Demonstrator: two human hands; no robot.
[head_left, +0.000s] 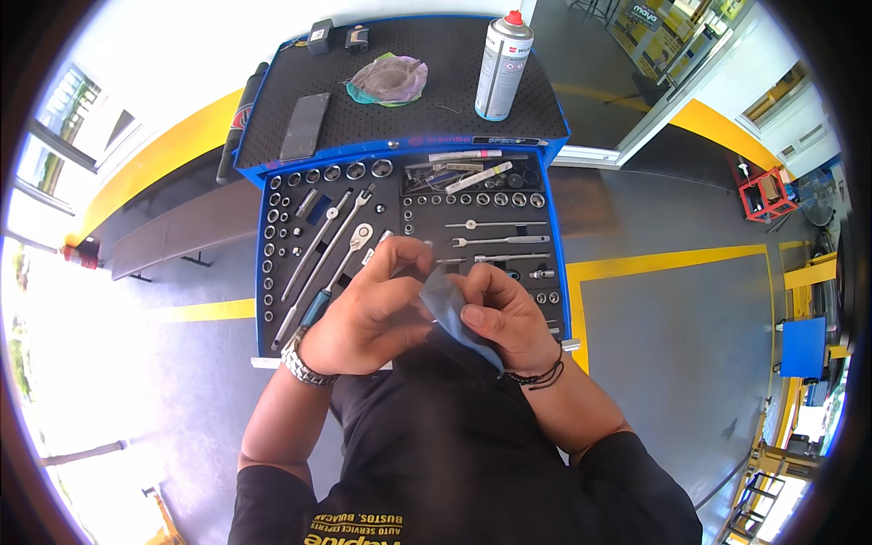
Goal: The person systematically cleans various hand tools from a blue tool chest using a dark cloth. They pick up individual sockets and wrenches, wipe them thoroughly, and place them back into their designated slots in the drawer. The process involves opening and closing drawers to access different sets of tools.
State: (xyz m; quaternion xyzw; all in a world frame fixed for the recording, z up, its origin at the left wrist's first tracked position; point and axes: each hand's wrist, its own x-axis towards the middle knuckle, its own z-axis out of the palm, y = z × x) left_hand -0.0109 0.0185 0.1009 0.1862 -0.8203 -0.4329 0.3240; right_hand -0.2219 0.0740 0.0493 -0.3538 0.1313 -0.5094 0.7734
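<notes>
A limp blue-grey piece of cloth (451, 312) hangs between my two hands, in front of my chest and above the open tool drawer. My right hand (509, 318) pinches it between thumb and curled fingers. At its other edge my left hand (368, 309) is closed with bent fingers, and the cloth's upper end meets those fingertips. What lies inside or behind the cloth is hidden. Below and beyond my hands the drawer (392, 218) holds sockets in rows, with a ratchet (361, 238) and several long bars.
On the blue cabinet's black top (272, 91) stand a spray can (504, 68) with a red cap, a crumpled multicoloured rag (391, 80), a dark phone (306, 125) and two small black items. A dark bench (195, 232) is at left, a red cart (765, 193) far right.
</notes>
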